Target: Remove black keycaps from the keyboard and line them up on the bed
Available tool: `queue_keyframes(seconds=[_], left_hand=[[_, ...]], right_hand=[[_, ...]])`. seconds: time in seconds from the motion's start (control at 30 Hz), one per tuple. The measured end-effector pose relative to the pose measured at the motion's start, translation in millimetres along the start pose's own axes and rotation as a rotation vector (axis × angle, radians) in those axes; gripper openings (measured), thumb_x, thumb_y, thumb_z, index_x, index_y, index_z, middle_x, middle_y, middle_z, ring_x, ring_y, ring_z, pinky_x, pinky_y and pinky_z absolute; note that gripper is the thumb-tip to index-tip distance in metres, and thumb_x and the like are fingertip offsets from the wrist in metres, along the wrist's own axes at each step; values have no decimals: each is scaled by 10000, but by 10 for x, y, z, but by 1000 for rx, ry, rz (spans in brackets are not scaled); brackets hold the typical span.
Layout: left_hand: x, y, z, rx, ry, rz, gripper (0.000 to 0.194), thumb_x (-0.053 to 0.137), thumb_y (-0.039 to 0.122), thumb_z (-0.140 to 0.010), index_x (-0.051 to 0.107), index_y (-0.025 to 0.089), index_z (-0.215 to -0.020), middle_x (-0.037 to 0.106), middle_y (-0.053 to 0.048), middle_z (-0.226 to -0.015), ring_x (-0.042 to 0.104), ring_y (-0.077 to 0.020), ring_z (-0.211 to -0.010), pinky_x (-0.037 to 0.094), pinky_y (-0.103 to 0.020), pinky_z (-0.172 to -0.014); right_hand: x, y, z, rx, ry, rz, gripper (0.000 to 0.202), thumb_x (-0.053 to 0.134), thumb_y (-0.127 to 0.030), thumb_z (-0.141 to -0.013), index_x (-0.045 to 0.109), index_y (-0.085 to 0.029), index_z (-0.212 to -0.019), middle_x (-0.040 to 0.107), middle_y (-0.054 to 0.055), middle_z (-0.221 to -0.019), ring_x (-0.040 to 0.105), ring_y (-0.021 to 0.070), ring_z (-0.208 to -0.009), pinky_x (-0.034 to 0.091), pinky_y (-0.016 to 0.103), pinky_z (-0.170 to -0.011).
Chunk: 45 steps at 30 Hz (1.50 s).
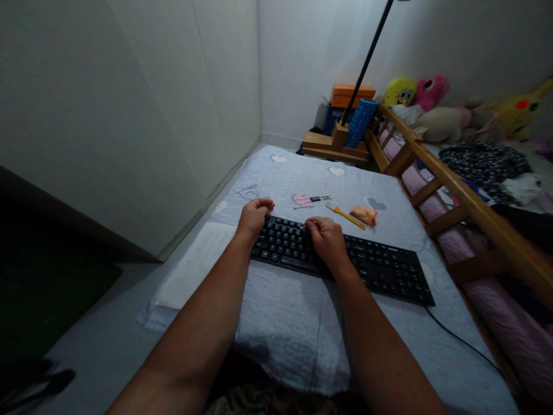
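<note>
A black keyboard lies at a slant on the pale blue patterned cloth. At the keyboard's upper left corner is my left hand, its fingers curled together; whatever may be between them is too small to tell. My right hand is over the middle of the keys, thumb and fingers pinched on a small, thin, pale stick. Beyond the keyboard lie a yellow-handled brush, a crumpled orange cloth, a tool with a black part and a thin white stick.
A white folded cloth or pad lies on the left. The keyboard's cable runs to the lower right. Along the right stands a wooden bed rail, with plush toys beyond. A wooden stand with a black pole is at the back.
</note>
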<state>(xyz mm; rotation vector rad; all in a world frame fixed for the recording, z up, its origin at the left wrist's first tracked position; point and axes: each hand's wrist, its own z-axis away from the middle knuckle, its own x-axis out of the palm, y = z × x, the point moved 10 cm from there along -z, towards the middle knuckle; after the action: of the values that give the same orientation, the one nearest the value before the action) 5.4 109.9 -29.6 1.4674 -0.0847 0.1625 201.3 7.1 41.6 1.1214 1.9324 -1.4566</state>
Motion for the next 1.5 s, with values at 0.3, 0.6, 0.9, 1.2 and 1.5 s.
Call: queue_keyframes(seconds=[0.3, 0.6, 0.9, 1.2, 1.5], left_hand=[[-1, -2, -10, 5, 3, 0, 271, 502, 104, -552, 662, 161, -763, 698, -40, -800, 644, -167, -810, 480, -349, -899], [-1, 8, -17, 22, 0, -8, 277, 493, 106, -552, 663, 164, -763, 698, -37, -796, 636, -165, -807, 482, -332, -871], [1, 9, -17, 22, 0, -12, 269, 500, 97, -557, 663, 166, -759, 698, -36, -800, 641, -169, -812, 477, -345, -892], [1, 2, -19, 13, -1, 12, 260, 510, 104, -559, 664, 163, -760, 700, -43, -802, 648, -172, -819, 477, -353, -899], [0, -3, -13, 1, 5, 6, 282, 491, 91, -543, 663, 169, -752, 695, -33, -794, 636, -165, -802, 481, -332, -872]], right_hand=[[9, -14, 7, 0, 2, -12, 219, 525, -224, -903, 740, -188, -885, 743, 84, -884, 642, 227, -885, 446, 326, -826], [38, -52, 7, -15, -8, -17, 221, 526, -223, -912, 745, -195, -902, 739, 83, -881, 641, 229, -876, 443, 328, -823], [52, -50, 10, -11, -5, -15, 215, 535, -218, -912, 745, -177, -909, 735, 92, -880, 646, 227, -874, 446, 323, -821], [-16, 17, 1, 6, 32, 4, 216, 529, -219, -893, 740, -188, -860, 739, 83, -849, 646, 232, -852, 445, 327, -795], [-14, -14, 6, -10, 33, 10, 227, 514, -225, -894, 735, -194, -857, 734, 82, -844, 633, 226, -840, 440, 326, -792]])
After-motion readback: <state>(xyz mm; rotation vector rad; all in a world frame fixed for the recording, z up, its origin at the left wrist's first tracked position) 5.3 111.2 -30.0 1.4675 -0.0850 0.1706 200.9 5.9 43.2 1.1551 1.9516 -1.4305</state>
